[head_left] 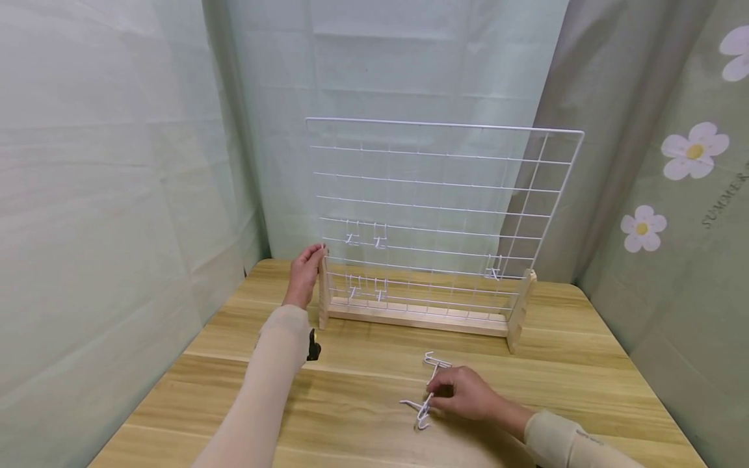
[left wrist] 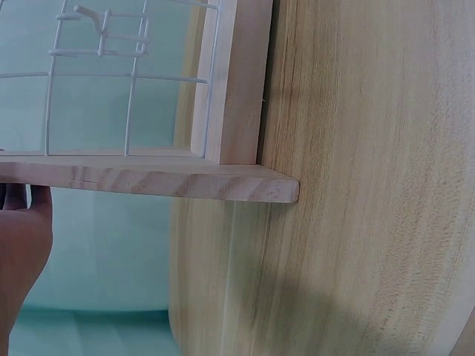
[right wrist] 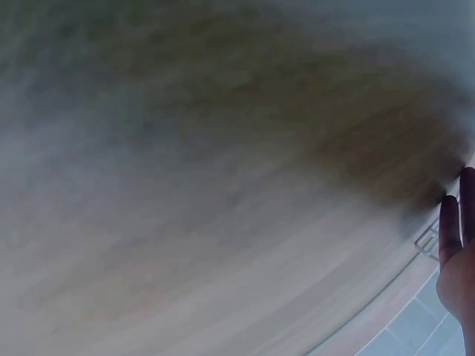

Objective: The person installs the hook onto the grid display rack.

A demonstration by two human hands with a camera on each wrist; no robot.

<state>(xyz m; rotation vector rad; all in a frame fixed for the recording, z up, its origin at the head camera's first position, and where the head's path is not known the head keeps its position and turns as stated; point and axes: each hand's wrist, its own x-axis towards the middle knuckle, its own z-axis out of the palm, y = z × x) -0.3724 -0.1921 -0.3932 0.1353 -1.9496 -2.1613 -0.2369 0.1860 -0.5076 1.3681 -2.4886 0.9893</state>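
A white wire grid (head_left: 433, 188) stands upright in a wooden base (head_left: 409, 315) on the table. My left hand (head_left: 303, 276) grips the top of the base's left wooden upright (head_left: 323, 292), fingertips by the grid's edge. In the left wrist view, part of this hand (left wrist: 26, 237) shows against the wooden upright (left wrist: 185, 184). My right hand (head_left: 465, 393) is low over the table in front, pinching a white wire hook (head_left: 422, 413) between thumb and fingers. A second white wire hook (head_left: 435, 359) lies just beyond its fingertips.
Several white hooks hang on the grid, among them one at the upper left (head_left: 380, 240) and one at the right (head_left: 493, 270). The wood-grain table (head_left: 351, 390) is bordered by pale green curtains (head_left: 117, 195) at the sides and back.
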